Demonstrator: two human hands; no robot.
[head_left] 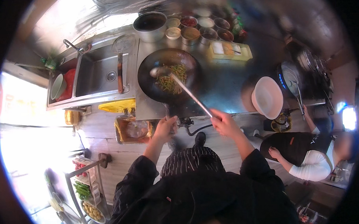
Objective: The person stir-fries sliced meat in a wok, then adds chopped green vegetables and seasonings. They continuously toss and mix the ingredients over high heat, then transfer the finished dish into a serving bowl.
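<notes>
My left hand (165, 127) is closed round the handle of a dark wok (148, 87) at the counter's front edge. In the wok lies a heap of thin green and brownish strips (172, 86). Held by its far end, a long metal ladle (193, 96) slants from my right hand (226, 123) into the wok. Its round bowl rests at the food's upper left edge. My right fingers are wrapped round the ladle's handle, to the right of the wok.
Left of the wok is a sink (79, 82) with a wooden-handled strainer (120, 72) across its side. Behind stand a large pot (147, 36) and several seasoning bowls (190, 37). A yellow tray (245, 53) and white basin (271, 116) are to the right. A co-worker (299, 147) stands at the far right.
</notes>
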